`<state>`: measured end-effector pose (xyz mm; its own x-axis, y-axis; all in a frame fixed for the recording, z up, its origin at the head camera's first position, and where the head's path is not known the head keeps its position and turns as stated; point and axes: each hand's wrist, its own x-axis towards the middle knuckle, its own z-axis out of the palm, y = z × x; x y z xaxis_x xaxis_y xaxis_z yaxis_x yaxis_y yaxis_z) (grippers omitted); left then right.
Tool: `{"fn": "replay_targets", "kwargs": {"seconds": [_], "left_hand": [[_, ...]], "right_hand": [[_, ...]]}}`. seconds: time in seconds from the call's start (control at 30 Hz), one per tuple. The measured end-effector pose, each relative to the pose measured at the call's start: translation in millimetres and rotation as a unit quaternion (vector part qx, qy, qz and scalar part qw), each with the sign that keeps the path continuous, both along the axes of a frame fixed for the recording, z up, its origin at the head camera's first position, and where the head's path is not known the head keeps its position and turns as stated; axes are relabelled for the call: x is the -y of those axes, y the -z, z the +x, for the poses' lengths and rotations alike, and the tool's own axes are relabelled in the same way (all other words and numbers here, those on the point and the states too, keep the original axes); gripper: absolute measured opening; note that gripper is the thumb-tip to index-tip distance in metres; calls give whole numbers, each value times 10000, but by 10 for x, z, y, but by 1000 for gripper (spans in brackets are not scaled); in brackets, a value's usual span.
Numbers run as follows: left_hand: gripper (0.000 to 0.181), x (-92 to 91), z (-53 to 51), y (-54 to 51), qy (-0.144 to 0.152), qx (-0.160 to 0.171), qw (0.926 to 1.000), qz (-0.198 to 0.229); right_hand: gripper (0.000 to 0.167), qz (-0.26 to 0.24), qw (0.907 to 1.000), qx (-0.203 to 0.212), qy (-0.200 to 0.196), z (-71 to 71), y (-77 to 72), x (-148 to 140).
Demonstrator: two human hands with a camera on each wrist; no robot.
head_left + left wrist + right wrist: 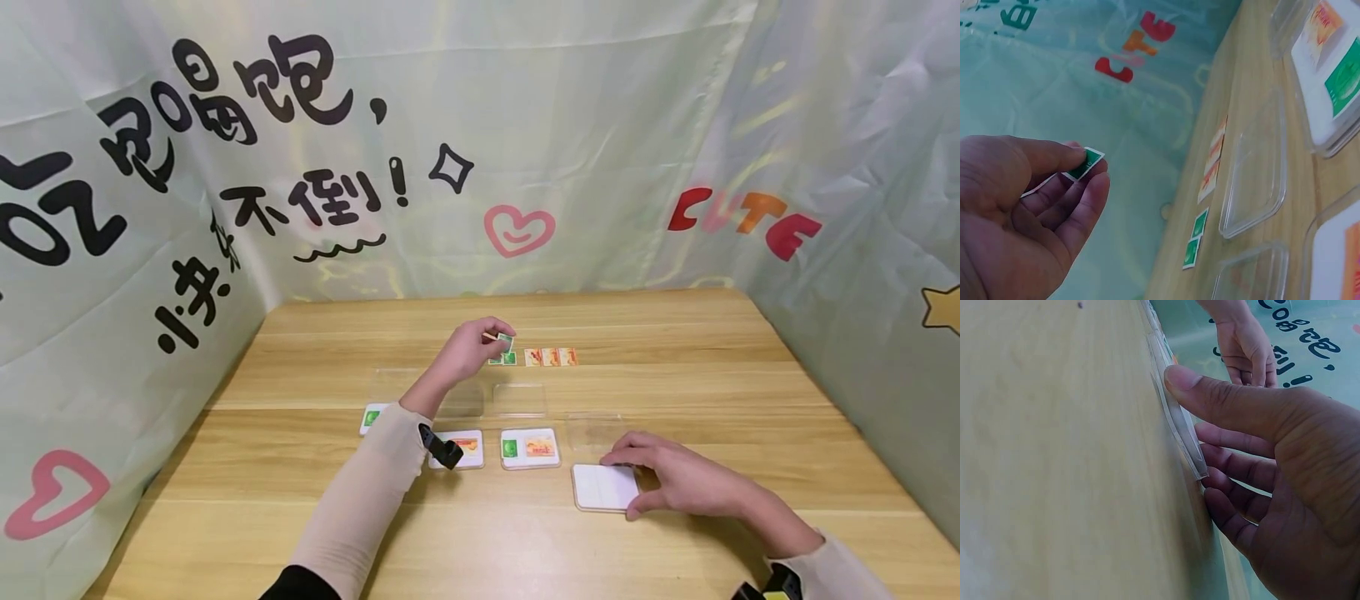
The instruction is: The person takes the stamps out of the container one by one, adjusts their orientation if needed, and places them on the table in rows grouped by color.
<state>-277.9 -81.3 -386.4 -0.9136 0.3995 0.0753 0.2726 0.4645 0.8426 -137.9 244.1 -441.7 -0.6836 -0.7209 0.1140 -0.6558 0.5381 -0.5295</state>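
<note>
In the head view my left hand (467,352) is over the far part of the table. It pinches a small green stamp (1088,164) with a white border between thumb and fingertips. Below it lie a pair of green stamps (1195,239) and a row of orange stamps (551,357). My right hand (678,477) grips the right end of a shallow clear case (604,487) with a white insert, thumb on the near edge and fingers on the far edge. That case rests on the table, and no stamp shows on its insert.
More cases stand in a row to the left: one with a green and an orange stamp (530,448), one partly behind my left wrist (471,450), and one farther left (371,418). Clear lids (519,400) lie behind them. Printed fabric (600,125) walls the table's back and sides.
</note>
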Motion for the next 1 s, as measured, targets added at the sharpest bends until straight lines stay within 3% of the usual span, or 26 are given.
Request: {"fn": "replay_targets", "kwargs": {"seconds": [0.37, 0.57, 0.77, 1.0], "left_hand": [[14, 83, -233, 64, -303, 12, 9992, -270], [24, 134, -338, 117, -352, 233, 9991, -46], [24, 188, -401, 177, -427, 290, 9986, -129], [19, 231, -448, 246, -625, 603, 9962, -105]], "right_hand": [[52, 33, 9999, -133, 28, 1, 21, 5], [52, 45, 9999, -161, 24, -1, 16, 9], [52, 87, 9999, -37, 45, -5, -1, 9], [52, 84, 10000, -4, 52, -4, -1, 6]]}}
